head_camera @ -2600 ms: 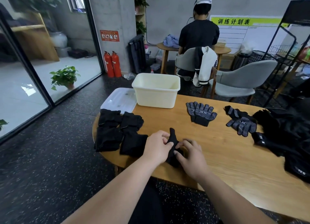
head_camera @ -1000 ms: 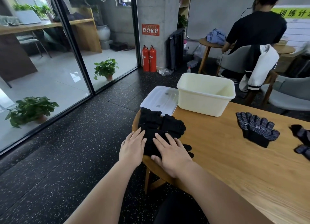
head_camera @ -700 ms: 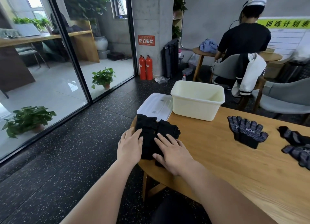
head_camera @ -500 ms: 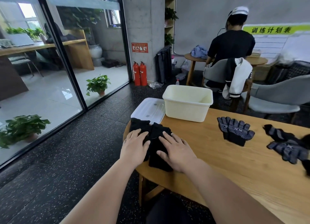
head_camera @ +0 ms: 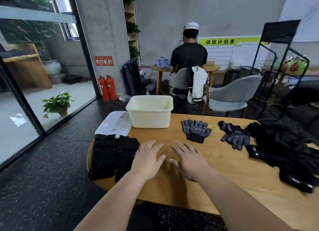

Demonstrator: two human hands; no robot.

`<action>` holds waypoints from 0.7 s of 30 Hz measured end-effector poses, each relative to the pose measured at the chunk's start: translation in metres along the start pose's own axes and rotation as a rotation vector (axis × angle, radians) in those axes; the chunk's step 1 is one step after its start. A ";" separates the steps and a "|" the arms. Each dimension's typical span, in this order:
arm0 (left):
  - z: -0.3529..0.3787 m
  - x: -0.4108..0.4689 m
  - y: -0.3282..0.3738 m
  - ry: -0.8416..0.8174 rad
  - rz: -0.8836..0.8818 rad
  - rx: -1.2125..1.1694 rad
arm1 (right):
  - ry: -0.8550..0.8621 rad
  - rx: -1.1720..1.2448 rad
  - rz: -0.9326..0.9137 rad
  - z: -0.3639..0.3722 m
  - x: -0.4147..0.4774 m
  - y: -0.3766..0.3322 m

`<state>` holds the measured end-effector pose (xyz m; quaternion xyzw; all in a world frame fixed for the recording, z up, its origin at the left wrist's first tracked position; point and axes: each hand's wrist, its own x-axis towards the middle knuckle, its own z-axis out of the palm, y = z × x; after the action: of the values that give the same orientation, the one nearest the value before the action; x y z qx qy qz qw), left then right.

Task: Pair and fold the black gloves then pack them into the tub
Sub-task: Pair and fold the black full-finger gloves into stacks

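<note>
**Head view.** You are holding your left hand (head_camera: 148, 159) and your right hand (head_camera: 189, 160) side by side over the near part of the round wooden table (head_camera: 224, 177). Both palms are facing down with the fingers straight and spread, and neither hand is grasping anything. Whether the palms are touching the wood cannot be told.

The folded black gloves (head_camera: 110, 156) are lying in 2 adjoining columns at the table's left edge, just beside your left hand. The cream tub (head_camera: 150, 117) is standing upright and uncovered at the far left of the table, beyond your hands and apart from them. A clear lid (head_camera: 114, 125) is lying flat against the tub's left side and overhanging the table edge. Its near edge is meeting the far end of the folded gloves.

1 flat pair of dotted gloves (head_camera: 196, 130) is lying to the right of the tub, fingers pointing away from you. A 2nd dotted pair (head_camera: 234, 135) is lying askew further right. A loose heap of black gloves (head_camera: 284, 149) is covering the table's right side.

Behind the table, a person in a black shirt (head_camera: 189, 56) is sitting at a smaller round table with their back to you. A grey chair (head_camera: 231, 96) is standing to that person's right, and a black wire rack (head_camera: 279, 66) is rising beyond it. 2 red fire extinguishers (head_camera: 107, 87) are standing by the concrete pillar, and a potted plant (head_camera: 57, 103) is sitting behind the glass wall at left.
</note>
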<state>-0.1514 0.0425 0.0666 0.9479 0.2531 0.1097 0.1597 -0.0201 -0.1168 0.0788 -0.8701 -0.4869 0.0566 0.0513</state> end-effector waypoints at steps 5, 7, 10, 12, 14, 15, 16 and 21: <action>0.027 0.009 0.042 -0.088 0.091 0.011 | -0.017 0.019 0.116 0.009 -0.017 0.049; 0.039 0.013 0.055 -0.119 0.122 0.019 | -0.027 0.031 0.163 0.016 -0.023 0.068; 0.057 0.020 0.069 -0.149 0.158 0.020 | -0.035 0.045 0.224 0.027 -0.029 0.094; 0.071 0.024 0.076 -0.167 0.177 0.025 | -0.043 0.056 0.256 0.034 -0.034 0.109; 0.082 0.028 0.084 -0.195 0.187 0.026 | -0.057 0.066 0.289 0.040 -0.039 0.122; 0.088 0.030 0.087 -0.209 0.189 0.024 | -0.064 0.066 0.304 0.042 -0.041 0.127; 0.094 0.031 0.091 -0.221 0.193 0.022 | -0.064 0.066 0.318 0.045 -0.042 0.134; 0.120 0.039 0.104 -0.243 0.218 0.034 | -0.031 0.064 0.386 0.059 -0.045 0.160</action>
<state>-0.0378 -0.0523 -0.0020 0.9786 0.1295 0.0067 0.1601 0.0820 -0.2363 -0.0002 -0.9442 -0.3099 0.0940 0.0596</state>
